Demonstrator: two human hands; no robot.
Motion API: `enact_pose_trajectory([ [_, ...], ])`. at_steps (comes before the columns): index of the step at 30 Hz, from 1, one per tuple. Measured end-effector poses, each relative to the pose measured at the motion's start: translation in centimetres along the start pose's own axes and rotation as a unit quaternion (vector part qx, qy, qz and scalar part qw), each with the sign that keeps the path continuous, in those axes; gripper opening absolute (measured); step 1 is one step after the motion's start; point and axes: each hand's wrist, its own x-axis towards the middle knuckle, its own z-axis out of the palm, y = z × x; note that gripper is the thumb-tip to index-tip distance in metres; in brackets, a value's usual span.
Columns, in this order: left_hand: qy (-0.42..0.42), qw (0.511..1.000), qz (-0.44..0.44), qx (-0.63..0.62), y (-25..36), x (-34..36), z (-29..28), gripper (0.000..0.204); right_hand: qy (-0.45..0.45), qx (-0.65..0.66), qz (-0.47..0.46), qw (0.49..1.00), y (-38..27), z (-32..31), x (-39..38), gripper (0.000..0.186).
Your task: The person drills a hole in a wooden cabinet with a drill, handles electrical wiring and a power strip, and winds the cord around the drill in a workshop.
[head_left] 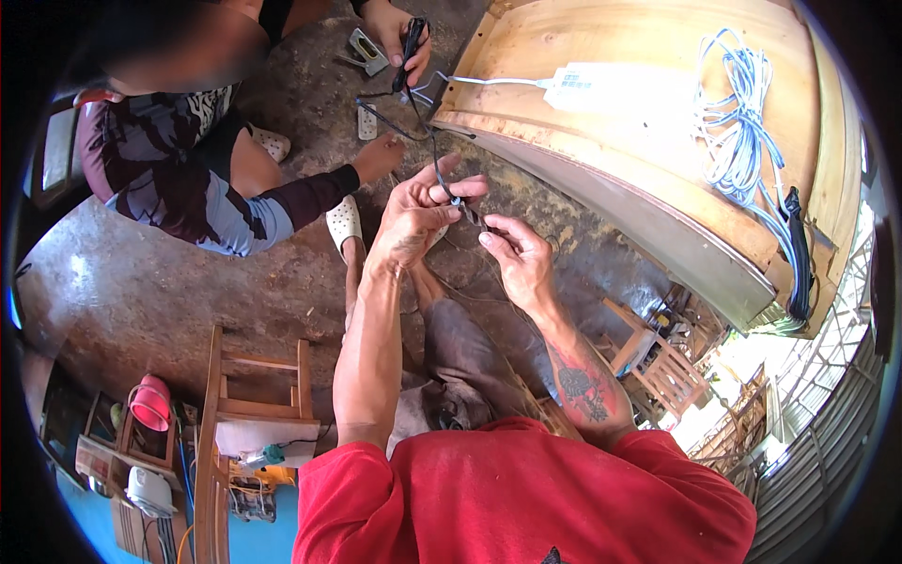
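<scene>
Near the middle of the head view, my left hand (413, 218) pinches a thin black cable (433, 155) between thumb and fingers, some fingers stretched past it. Close on its right, my right hand (523, 260) has thumb and forefinger closed on the dark wire end (484, 227). Whether both hold one wire is too small to tell. Up from my left hand, the cable runs to a co-worker's hand (406, 36), which grips a black bundled cable (412, 49). The co-worker's other hand (380, 157) reaches toward the cable just above my left hand.
At the upper right, a large wooden piece (648, 28) bears a white box (587, 86) with a white lead and a coil of blue-white wire (738, 132). On the floor lie a staple gun (366, 54) and a white remote (366, 123). A wooden chair (258, 407) stands lower left.
</scene>
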Motion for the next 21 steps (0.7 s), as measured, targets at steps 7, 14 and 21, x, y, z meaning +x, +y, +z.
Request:
enact_pose_trajectory([
  [7, -0.009, 1.000, 0.002, 0.018, 0.1, 0.4, 0.0, 0.076, 0.000, -0.004, -0.007, 1.000, 0.4, -0.1, 0.6, 0.021],
  [14, -0.014, 1.000, 0.005, 0.023, 0.0, 0.6, -0.2, 0.079, -0.004, 0.009, -0.001, 1.000, 0.6, -0.3, 0.7, 0.022],
  [21, 0.033, 0.996, 0.039, -0.077, -1.5, 2.0, -2.9, 0.081, -0.010, 0.006, 0.026, 1.000, 0.0, -1.5, -4.9, 0.022],
])
